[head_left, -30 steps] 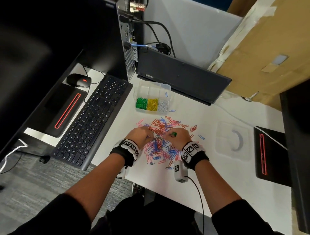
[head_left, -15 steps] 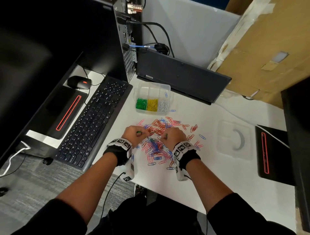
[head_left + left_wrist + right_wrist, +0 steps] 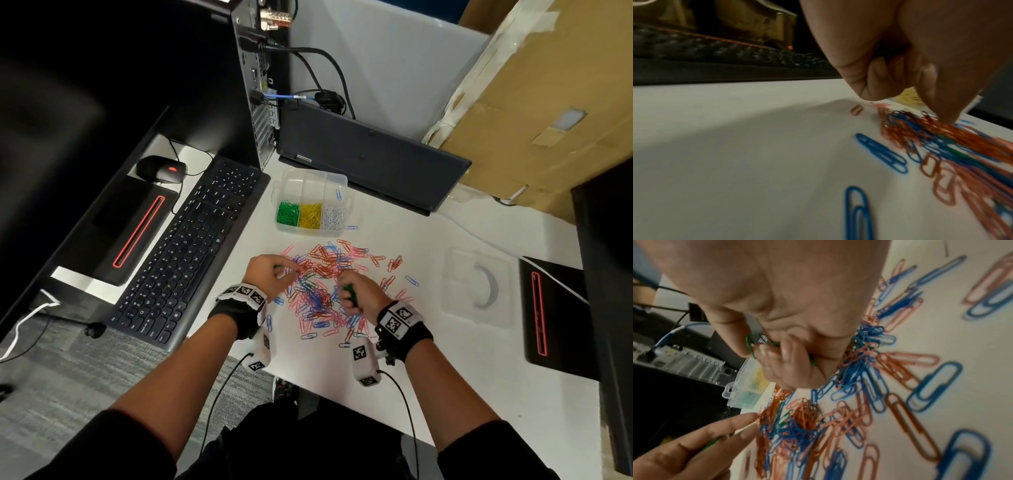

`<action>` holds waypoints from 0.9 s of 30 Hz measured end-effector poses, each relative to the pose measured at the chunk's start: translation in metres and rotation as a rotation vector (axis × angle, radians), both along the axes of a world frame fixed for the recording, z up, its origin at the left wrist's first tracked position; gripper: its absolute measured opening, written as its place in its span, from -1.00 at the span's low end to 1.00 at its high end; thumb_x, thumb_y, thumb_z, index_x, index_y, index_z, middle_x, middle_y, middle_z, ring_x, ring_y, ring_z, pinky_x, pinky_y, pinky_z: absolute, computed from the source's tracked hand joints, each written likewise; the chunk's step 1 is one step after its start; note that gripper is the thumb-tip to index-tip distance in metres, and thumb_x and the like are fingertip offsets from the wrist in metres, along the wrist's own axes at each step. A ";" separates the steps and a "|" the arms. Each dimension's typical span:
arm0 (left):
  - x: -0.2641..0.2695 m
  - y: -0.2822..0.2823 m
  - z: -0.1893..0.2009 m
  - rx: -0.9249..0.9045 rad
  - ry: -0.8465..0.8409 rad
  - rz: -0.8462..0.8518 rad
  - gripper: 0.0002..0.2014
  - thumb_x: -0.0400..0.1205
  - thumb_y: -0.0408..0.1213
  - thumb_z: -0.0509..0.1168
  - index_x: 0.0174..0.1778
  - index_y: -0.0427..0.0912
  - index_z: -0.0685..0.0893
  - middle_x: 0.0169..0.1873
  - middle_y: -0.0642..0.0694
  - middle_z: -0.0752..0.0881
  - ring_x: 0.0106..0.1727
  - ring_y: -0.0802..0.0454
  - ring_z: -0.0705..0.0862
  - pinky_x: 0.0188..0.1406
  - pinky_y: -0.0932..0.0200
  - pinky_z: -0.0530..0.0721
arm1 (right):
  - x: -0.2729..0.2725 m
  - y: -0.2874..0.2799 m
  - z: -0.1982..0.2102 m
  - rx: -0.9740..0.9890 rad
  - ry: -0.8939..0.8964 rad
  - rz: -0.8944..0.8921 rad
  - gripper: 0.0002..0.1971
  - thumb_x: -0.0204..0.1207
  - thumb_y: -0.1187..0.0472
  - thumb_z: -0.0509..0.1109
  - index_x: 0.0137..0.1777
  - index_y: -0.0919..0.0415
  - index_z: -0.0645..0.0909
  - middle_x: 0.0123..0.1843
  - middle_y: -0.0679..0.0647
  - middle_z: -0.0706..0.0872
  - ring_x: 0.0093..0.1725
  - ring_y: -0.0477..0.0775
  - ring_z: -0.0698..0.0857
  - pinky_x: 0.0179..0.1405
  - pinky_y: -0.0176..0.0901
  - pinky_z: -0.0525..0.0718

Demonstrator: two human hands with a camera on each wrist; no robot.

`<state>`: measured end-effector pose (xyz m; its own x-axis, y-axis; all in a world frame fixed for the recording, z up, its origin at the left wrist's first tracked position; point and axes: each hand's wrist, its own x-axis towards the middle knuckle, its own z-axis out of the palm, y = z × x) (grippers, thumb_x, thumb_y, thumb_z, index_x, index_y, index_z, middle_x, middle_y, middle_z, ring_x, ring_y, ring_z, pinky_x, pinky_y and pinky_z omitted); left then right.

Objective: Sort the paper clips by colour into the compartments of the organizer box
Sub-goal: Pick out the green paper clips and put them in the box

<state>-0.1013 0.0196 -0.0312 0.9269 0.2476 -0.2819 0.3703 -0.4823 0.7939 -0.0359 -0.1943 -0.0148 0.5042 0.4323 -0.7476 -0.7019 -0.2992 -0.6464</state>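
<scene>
A loose pile of red, orange, pink and blue paper clips (image 3: 325,284) with a few green ones lies mid-table. Behind it stands the clear organizer box (image 3: 310,178), its front compartments holding green (image 3: 288,213), yellow (image 3: 310,215) and white clips (image 3: 333,216); one blue clip lies in a back compartment. My right hand (image 3: 349,296) is over the pile's near right side, curled round a bunch of green clips (image 3: 750,344). My left hand (image 3: 274,274) is at the pile's left edge, holding a green clip (image 3: 710,445) while a fingertip (image 3: 947,120) touches the pile.
A black keyboard (image 3: 191,250) and mouse (image 3: 161,169) lie left of the pile. A closed laptop (image 3: 370,161) and PC tower (image 3: 253,85) stand behind the box. A clear lid (image 3: 476,284) lies to the right, a black device (image 3: 555,315) beyond it, and a cardboard box (image 3: 534,102) at back right.
My right hand has drawn back from the pile's middle toward me, its green clips now showing. My left hand has shifted slightly left and reaches a finger into the pile.
</scene>
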 end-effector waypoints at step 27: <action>0.012 -0.019 0.011 0.121 0.158 -0.115 -0.89 0.46 -0.14 0.56 -0.19 -0.08 0.86 -0.33 0.12 0.75 -0.33 0.30 0.62 -0.24 0.44 0.56 | 0.020 0.005 0.017 -0.256 0.036 -0.073 -0.67 0.71 0.13 0.13 -0.33 0.11 0.39 -0.48 -0.01 0.28 -0.60 -0.07 0.13 -0.68 -0.36 0.10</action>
<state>-0.0893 0.0004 -0.0206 0.8979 0.1833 -0.4001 0.4220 -0.6171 0.6642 -0.0162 -0.1897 0.0018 0.4982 0.1908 -0.8458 -0.7487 -0.3973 -0.5307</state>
